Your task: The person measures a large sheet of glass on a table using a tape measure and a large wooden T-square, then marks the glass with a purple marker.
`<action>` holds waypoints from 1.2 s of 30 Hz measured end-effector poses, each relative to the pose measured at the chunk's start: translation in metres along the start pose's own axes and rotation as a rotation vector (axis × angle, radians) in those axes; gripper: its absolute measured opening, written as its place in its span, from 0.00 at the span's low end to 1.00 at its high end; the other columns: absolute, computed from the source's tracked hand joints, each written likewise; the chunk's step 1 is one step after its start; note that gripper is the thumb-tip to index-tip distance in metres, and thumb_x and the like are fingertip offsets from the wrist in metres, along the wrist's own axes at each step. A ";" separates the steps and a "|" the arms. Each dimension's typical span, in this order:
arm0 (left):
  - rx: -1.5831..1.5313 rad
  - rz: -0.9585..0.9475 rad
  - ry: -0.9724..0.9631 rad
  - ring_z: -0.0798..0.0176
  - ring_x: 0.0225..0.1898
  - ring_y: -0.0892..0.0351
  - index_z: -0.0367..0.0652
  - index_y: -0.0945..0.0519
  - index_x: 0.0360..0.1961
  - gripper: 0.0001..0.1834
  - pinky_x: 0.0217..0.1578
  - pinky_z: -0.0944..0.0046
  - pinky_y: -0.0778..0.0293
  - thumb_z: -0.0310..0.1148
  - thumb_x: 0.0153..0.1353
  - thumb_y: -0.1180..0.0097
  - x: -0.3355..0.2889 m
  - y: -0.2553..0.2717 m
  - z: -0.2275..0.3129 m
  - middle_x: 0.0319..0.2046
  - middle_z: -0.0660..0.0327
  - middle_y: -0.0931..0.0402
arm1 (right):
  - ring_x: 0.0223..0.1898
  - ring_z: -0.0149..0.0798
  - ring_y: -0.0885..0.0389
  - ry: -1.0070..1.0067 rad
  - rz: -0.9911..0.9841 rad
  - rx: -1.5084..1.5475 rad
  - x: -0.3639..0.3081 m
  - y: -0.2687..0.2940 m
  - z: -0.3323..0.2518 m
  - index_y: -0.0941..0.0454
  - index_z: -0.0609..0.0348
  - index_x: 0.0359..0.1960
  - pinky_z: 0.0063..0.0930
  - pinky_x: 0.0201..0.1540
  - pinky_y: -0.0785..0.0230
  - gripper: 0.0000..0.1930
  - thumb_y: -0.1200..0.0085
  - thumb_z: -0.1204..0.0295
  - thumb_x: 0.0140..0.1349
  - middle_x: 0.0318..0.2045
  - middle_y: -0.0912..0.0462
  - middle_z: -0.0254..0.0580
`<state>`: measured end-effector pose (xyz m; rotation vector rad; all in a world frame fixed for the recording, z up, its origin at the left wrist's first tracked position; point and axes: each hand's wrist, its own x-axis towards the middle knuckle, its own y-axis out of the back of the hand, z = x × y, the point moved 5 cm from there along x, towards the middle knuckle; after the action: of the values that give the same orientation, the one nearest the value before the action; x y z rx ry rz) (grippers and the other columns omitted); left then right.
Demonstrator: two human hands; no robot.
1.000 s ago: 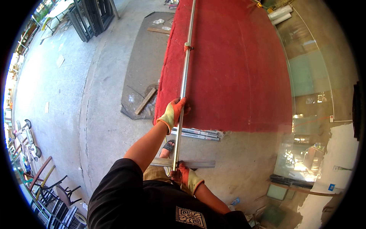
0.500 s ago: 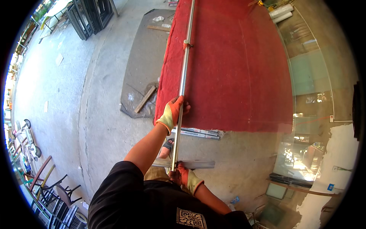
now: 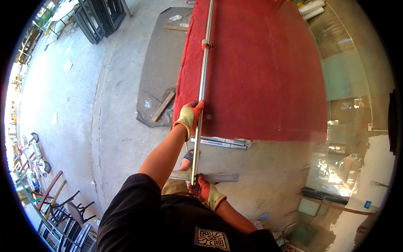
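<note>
We extend orange-and-yellow gloved left hand (image 3: 191, 115) forward, fingers clamped on one long, straight silver metal bar (image 3: 203, 75). Our matching right hand (image 3: 211, 194) bends in at waist, fingers wrapped around bar's lower end, beside flat grey crosspiece (image 3: 226, 177). Bar runs over left side of one red cloth-covered bench (image 3: 264, 84).

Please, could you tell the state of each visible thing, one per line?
Left hand: gloved, closed on the metal bar.
Right hand: gloved, closed at the bar's near end.
Red cover: spread flat.
Metal bar: extends past the cover's near edge.
Crosspiece: crosses the bar.
White rolls: rolled up.
</note>
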<state>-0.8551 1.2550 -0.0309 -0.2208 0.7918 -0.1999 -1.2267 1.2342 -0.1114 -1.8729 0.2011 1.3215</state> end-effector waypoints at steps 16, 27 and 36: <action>0.169 0.139 0.040 0.60 0.38 0.14 0.38 0.18 0.58 0.21 0.41 0.55 0.17 0.45 0.77 0.41 0.003 -0.007 -0.002 0.38 0.60 0.15 | 0.50 0.37 0.10 -0.082 -0.021 0.032 -0.012 -0.009 -0.009 0.24 0.48 0.60 0.31 0.51 0.16 0.28 0.50 0.39 0.76 0.51 0.11 0.35; 0.143 0.080 -0.029 0.57 0.31 0.15 0.39 0.19 0.47 0.14 0.36 0.55 0.15 0.41 0.78 0.43 0.028 -0.121 -0.051 0.32 0.60 0.17 | 0.37 0.42 0.07 0.220 0.196 0.127 -0.045 0.095 -0.048 0.25 0.51 0.58 0.32 0.31 0.15 0.27 0.44 0.42 0.74 0.41 0.10 0.42; -0.045 -0.196 0.016 0.50 0.39 0.18 0.49 0.20 0.47 0.07 0.42 0.44 0.18 0.39 0.78 0.44 0.100 -0.237 -0.127 0.36 0.57 0.20 | 0.33 0.35 0.16 0.570 0.431 0.184 -0.092 0.216 -0.116 0.20 0.59 0.51 0.32 0.34 0.17 0.30 0.43 0.39 0.72 0.38 0.15 0.37</action>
<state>-0.9005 0.9863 -0.1215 -0.3395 0.7910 -0.3690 -1.3024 0.9841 -0.1331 -2.0700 1.0322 0.9513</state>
